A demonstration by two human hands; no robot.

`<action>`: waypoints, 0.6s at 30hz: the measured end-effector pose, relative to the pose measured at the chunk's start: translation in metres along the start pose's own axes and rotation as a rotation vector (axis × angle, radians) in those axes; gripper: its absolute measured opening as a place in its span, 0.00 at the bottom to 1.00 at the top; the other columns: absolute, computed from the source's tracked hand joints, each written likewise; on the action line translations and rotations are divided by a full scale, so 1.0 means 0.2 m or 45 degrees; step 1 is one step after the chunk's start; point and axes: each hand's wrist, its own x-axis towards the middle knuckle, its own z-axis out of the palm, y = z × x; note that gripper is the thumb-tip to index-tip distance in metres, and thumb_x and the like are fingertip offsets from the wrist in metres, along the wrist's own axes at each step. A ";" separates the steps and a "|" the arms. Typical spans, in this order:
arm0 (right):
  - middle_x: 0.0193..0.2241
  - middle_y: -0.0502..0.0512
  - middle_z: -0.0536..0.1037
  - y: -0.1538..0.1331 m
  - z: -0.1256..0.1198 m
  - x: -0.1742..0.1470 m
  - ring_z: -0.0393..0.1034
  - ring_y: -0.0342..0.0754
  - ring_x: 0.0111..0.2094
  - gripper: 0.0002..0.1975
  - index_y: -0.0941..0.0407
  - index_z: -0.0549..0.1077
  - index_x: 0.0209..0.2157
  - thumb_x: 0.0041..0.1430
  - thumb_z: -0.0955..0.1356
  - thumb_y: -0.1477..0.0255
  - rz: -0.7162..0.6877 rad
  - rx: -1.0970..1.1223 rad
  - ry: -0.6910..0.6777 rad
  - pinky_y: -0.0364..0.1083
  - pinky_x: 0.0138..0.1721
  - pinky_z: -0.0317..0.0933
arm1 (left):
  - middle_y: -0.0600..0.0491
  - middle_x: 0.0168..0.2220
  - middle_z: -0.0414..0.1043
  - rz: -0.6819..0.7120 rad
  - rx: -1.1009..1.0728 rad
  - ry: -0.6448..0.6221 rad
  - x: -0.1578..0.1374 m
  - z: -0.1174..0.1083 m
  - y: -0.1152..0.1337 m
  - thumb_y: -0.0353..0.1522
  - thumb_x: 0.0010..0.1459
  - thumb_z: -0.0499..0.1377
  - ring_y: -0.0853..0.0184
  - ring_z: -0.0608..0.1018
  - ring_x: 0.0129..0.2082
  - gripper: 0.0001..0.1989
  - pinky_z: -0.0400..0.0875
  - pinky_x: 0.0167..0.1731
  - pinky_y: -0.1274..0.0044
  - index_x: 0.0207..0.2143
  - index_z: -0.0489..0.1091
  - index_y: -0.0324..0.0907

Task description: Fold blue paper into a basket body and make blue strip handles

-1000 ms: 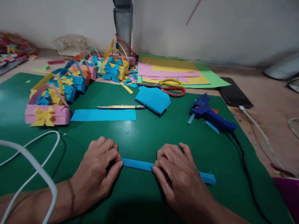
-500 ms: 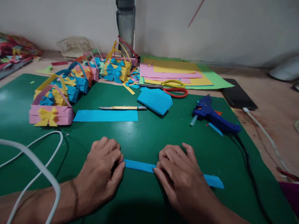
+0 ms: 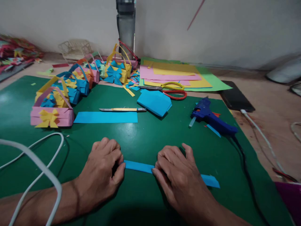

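A narrow blue paper strip [image 3: 139,166] lies across the green mat [image 3: 141,138] between my hands. At its left end, my left hand [image 3: 103,172] is closed with thumb and fingers pinching the paper. My right hand [image 3: 178,175] grips the strip farther along, thumb and forefinger pressed together on it, and the strip's right end sticks out past that hand. Beyond them lie a wider flat blue strip [image 3: 105,117], a craft knife [image 3: 123,110] along its upper edge and a folded blue paper piece [image 3: 155,102].
Scissors [image 3: 174,90] rest near stacked coloured paper [image 3: 169,75]. A blue glue gun [image 3: 211,116] with a black cord lies at right, near a phone [image 3: 237,95]. Small paper baskets [image 3: 53,116] line the left. A white cable [image 3: 47,175] loops over my left forearm.
Both hands keep their hold on the strip with hardly any movement. The view has shifted slightly, so things on the right appear a little farther left.
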 end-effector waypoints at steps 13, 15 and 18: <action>0.30 0.52 0.71 -0.01 -0.02 0.01 0.64 0.51 0.35 0.04 0.55 0.67 0.29 0.54 0.64 0.78 0.068 -0.038 -0.101 0.62 0.49 0.45 | 0.53 0.29 0.63 -0.024 0.031 0.023 0.01 0.01 -0.01 0.24 0.55 0.50 0.65 0.64 0.32 0.05 0.55 0.34 0.70 0.29 0.63 0.40; 0.31 0.52 0.72 -0.01 -0.02 0.01 0.65 0.52 0.36 0.04 0.55 0.67 0.32 0.53 0.65 0.78 0.080 -0.019 -0.112 0.63 0.49 0.45 | 0.53 0.32 0.64 0.042 0.073 0.003 0.00 0.01 -0.03 0.23 0.56 0.49 0.64 0.65 0.34 0.10 0.56 0.34 0.70 0.39 0.64 0.41; 0.31 0.53 0.73 -0.01 -0.03 0.01 0.65 0.52 0.37 0.05 0.55 0.67 0.32 0.53 0.66 0.79 0.085 -0.017 -0.122 0.64 0.49 0.45 | 0.52 0.36 0.64 0.235 0.301 -0.081 0.00 0.00 -0.04 0.22 0.57 0.49 0.63 0.65 0.35 0.26 0.56 0.35 0.69 0.56 0.56 0.50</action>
